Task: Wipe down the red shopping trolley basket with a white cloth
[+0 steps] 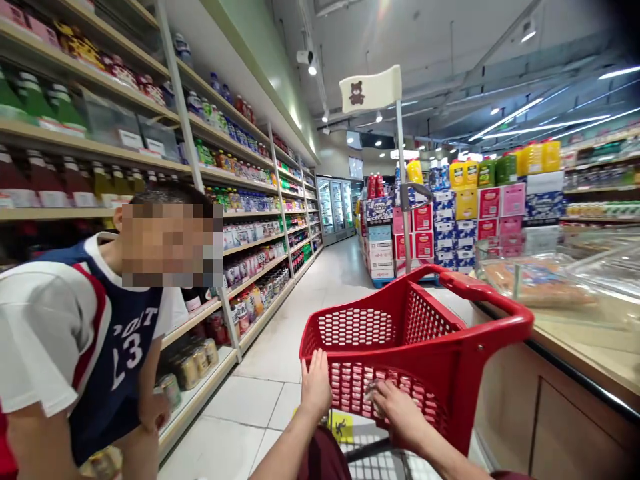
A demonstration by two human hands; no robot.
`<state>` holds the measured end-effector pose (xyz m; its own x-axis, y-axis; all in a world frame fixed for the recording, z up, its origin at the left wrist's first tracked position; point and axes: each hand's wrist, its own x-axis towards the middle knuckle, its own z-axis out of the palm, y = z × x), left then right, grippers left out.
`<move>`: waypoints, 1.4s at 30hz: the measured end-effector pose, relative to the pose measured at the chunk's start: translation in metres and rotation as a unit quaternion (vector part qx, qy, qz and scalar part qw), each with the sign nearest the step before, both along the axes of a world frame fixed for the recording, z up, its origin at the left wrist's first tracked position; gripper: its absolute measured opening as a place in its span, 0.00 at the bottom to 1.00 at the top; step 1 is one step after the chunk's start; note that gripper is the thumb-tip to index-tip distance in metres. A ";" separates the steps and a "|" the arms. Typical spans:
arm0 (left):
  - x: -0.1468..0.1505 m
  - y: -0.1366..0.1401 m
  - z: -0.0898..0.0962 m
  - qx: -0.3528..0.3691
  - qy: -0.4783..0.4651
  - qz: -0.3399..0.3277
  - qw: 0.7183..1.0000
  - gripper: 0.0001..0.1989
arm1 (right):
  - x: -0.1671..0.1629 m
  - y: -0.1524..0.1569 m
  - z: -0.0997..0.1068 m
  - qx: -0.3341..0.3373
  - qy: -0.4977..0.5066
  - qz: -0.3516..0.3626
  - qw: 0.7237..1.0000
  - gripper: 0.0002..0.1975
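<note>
A red plastic shopping cart [370, 352] with honeycomb-holed walls stands close in front of me. My left hand [316, 385] lies against the cart's near left corner, its fingers stretched up to the rim. Against the near side wall, my right hand [393, 403] is closed with bent fingers. A small crumpled, pale tissue-like piece [371, 390] shows at those fingertips, pressed to the holed wall. Below the basket, a yellow sign [342, 427] with a dark figure is partly covered by my arm and knee. No goods show in the visible part of the basket.
At the left, a person [120, 333] in a dark blue jersey leans forward beside drink shelves [250, 253]. A pole with a bear flag [371, 89] rises behind the cart. Stacked drink cartons [423, 223] stand ahead. A display counter [550, 360] borders the right.
</note>
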<state>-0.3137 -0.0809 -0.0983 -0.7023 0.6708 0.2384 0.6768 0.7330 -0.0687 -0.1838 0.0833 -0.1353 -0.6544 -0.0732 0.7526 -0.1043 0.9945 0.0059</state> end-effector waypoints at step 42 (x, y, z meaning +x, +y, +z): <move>0.017 0.027 0.080 -0.055 -0.094 -0.141 0.984 0.40 | 0.129 0.126 0.050 -0.121 0.240 -0.237 0.934 0.13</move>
